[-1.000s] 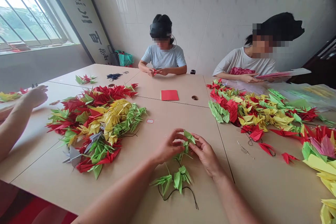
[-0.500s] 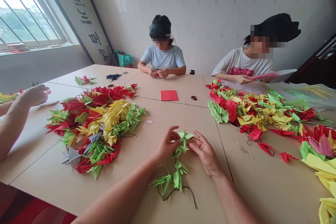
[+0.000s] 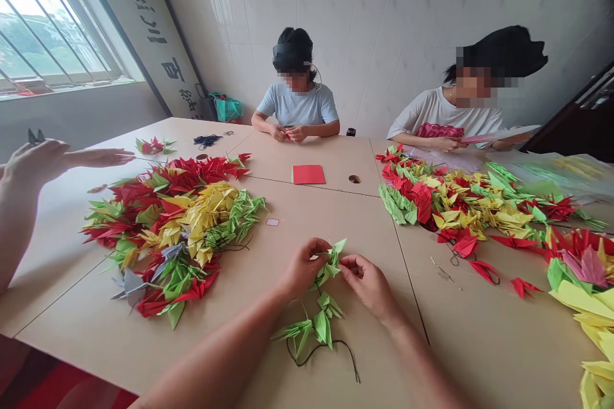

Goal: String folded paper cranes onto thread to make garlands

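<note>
In front of me lies a strand of light green paper cranes [image 3: 323, 327] threaded on a dark cord [image 3: 346, 344], whose loose end curls toward me. The upper end of that strand is raised between my hands. My left hand [image 3: 307, 266] pinches a green crane [image 3: 334, 257] from its left side. On the right of the same crane, my right hand [image 3: 367, 282] has thumb and fingers closed on its edge. The fingertips partly cover the folds there.
Heaps of folded paper cranes lie left [image 3: 158, 217] and right [image 3: 460, 195]. Red paper sheets [image 3: 308, 174], a small label [image 3: 272, 222] and a needle-like wire [image 3: 445, 273] rest on the table [image 3: 307, 211]. A co-worker's hands [image 3: 62, 160] reach in at left; two people sit opposite.
My right hand's fingers have closed in from spread to pinching the green crane. At left, the co-worker's hands have moved and a second hand shows. The right-hand person's pink sheets have shifted.
</note>
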A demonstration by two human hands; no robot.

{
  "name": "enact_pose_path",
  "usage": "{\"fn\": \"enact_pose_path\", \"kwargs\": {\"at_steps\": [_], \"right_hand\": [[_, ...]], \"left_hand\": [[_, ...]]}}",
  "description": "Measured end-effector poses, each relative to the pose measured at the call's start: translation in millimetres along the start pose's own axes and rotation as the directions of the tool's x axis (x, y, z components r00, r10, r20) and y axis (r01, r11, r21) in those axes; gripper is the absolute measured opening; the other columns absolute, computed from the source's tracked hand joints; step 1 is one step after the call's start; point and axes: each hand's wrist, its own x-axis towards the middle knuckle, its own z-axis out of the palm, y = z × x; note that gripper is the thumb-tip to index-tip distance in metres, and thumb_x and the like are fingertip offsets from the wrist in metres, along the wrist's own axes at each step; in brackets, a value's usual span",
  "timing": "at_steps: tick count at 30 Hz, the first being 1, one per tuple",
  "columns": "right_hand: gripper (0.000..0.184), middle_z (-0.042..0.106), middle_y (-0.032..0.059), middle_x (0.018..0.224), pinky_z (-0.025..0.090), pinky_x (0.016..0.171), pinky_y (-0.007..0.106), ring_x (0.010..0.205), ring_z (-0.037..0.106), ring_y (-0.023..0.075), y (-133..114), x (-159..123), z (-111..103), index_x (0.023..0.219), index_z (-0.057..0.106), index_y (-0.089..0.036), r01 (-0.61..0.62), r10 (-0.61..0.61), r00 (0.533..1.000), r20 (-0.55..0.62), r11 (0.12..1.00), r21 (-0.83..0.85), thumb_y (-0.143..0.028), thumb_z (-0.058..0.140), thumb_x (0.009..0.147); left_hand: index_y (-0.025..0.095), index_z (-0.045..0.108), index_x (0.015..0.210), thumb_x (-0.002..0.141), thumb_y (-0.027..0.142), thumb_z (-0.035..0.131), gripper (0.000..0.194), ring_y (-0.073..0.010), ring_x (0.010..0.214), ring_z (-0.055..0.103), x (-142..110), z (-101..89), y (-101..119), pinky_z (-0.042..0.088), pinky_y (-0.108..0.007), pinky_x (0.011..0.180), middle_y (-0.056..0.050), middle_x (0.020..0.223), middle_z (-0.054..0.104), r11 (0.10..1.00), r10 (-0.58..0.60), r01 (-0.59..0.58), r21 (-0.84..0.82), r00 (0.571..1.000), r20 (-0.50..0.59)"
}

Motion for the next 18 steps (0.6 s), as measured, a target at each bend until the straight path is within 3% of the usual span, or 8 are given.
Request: {"fn": "enact_pose_path", "kwargs": {"at_steps": [4,18], "right_hand": [[0.033,0.069,0.0069,0.086,0.047,0.072,0.031,0.080,0.061,0.0212,-4.8,-1.2,-0.5,0.091,0.065,-0.018,-0.004,0.001,0.997,0.082,1.000,0.027,-0.047,0.059,0.076],[0.026,0.069,0.0053,0.093,0.046,0.080,0.032,0.088,0.061,0.0212,-5.3,0.2,-2.3,0.093,0.065,-0.019,-0.030,0.017,0.992,0.126,0.994,0.102,-0.037,0.061,0.075]], "left_hand": [[0.016,0.058,0.076,0.070,0.023,0.060,0.010,-0.0116,0.069,0.052,-0.5,0.4,0.6,0.039,-0.022,0.064,-0.001,0.073,0.058,1.000,-0.003,0.003,-0.002,1.000,-0.001],[0.015,0.057,0.071,0.068,0.031,0.067,0.019,-0.0108,0.065,0.053,1.8,-1.0,-4.9,0.041,-0.023,0.063,-0.001,0.068,0.057,0.988,-0.061,0.066,-0.137,0.998,0.034]]}}
